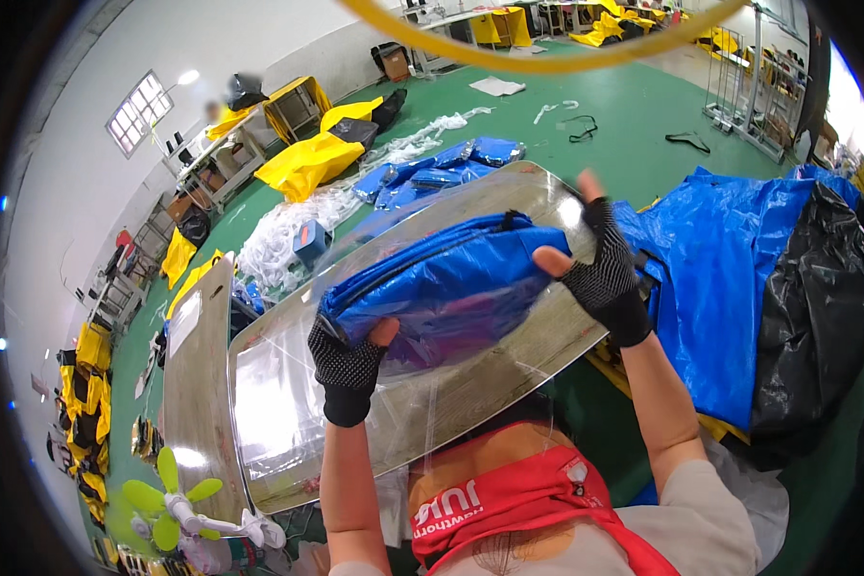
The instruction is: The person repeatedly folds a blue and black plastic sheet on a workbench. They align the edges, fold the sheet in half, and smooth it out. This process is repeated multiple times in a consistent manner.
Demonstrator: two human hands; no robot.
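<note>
Bundle [442, 274] of folded blue material sat near the middle of the frame, held at a slant above the table [538, 350], with its right end higher than its left. A clear bag [451, 350] spread around it, its loose film showing below the blue. Your left hand [348, 374], in a dotted black fingerless glove, gripped the lower left end: your thumb lay over the near side, while your other fingers were hidden beneath. Your right hand [600, 274], gloved alike, was spread wide at the other end, thumb at the blue edge and a finger pointing toward the top of the frame; whether that thumb pressed on the material, you could not tell. Clear sheets [278, 384] covered the left part of the table. Beyond its far edge, in the upper middle, lay blue packets [442, 173], with a small blue box [311, 240] and a heap of white strips [283, 245] to their left. Blue sheeting [710, 278] filled the right of the frame, and a green-bladed fan [178, 504] stood at lower left.
</note>
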